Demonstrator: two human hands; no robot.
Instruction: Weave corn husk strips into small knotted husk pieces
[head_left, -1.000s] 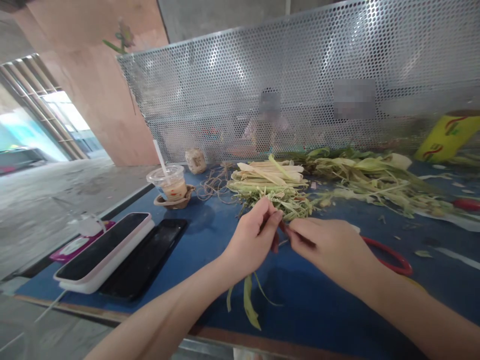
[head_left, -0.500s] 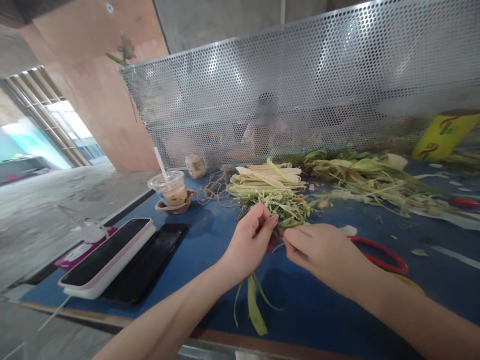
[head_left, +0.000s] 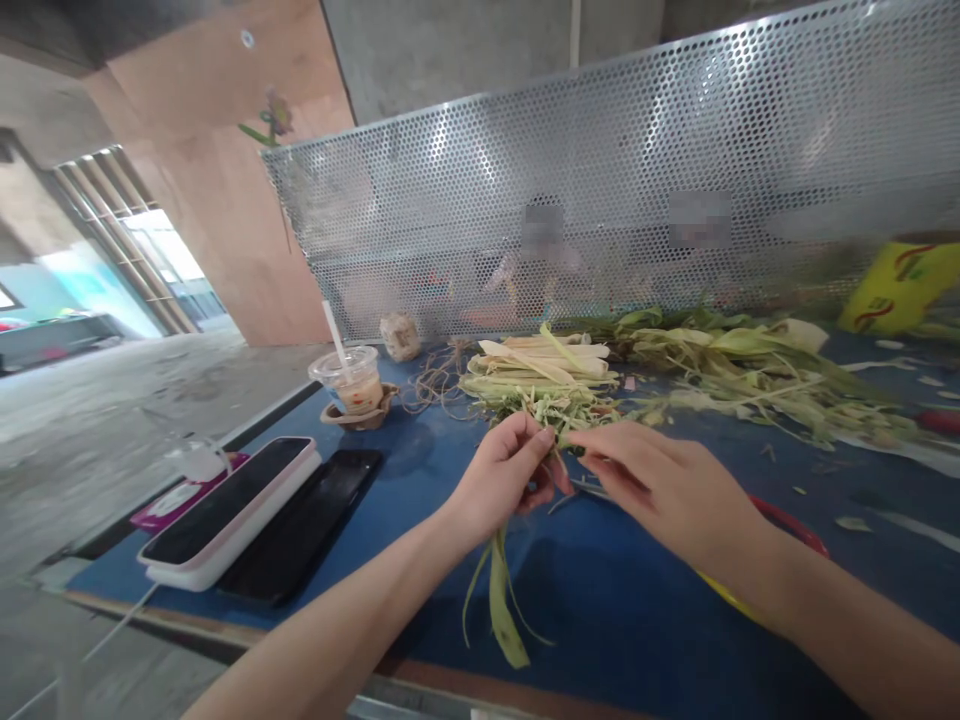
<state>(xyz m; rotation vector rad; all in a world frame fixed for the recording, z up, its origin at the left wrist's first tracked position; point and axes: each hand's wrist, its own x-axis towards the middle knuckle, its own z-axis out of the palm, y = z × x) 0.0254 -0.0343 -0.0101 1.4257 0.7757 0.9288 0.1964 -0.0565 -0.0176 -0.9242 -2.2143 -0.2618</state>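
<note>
My left hand (head_left: pixel 506 470) is closed, thumb against fingers, on green corn husk strips (head_left: pixel 501 600) whose tails hang below it over the blue table. Close by on the right is my right hand (head_left: pixel 660 470), its fingers drawn together near the left fingertips; whatever is between them is too small to make out. Just beyond both hands lies a heap of shredded green husk (head_left: pixel 577 408), partly hidden by them. Behind that is a stack of pale corn husks (head_left: pixel 536 362). Scissors with a red handle loop (head_left: pixel 791 522) lie partly under my right forearm.
On the left are a plastic cup with a straw (head_left: pixel 356 385) in a cardboard holder, a pale-cased phone (head_left: pixel 232 510) and a black phone (head_left: pixel 304 525). Twine (head_left: pixel 439 380) lies mid-table. Loose husks (head_left: pixel 735 365) cover the back right, before a perforated metal screen (head_left: pixel 450 200).
My right hand has shifted slightly right and its fingers have straightened somewhat. My left hand stays closed on the husk strips. The whole view has moved a little.
</note>
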